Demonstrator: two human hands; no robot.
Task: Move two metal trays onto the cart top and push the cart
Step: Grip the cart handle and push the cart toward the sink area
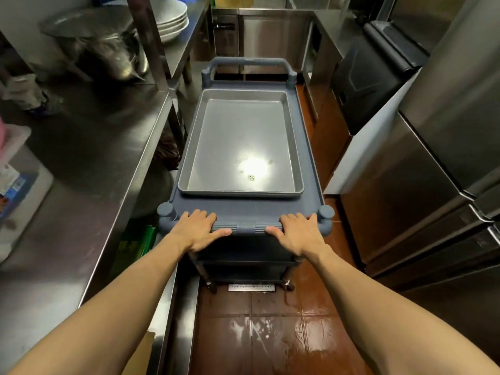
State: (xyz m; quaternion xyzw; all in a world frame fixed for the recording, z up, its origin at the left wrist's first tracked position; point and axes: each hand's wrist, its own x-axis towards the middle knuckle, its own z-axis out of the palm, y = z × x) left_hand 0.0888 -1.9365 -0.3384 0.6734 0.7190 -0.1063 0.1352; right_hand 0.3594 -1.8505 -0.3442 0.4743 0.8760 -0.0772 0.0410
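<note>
Both hands gripped the near handle of the grey cart in a steel kitchen aisle.

From the head view, the left hand (198,230) and right hand (296,231) were each curled over the ribbed handle bar (246,228), thumbs underneath. A metal tray (243,147) lay flat on the cart top (243,209); whether a second tray sat stacked beneath it could not be told. A steel counter (89,169) ran along the left.
</note>
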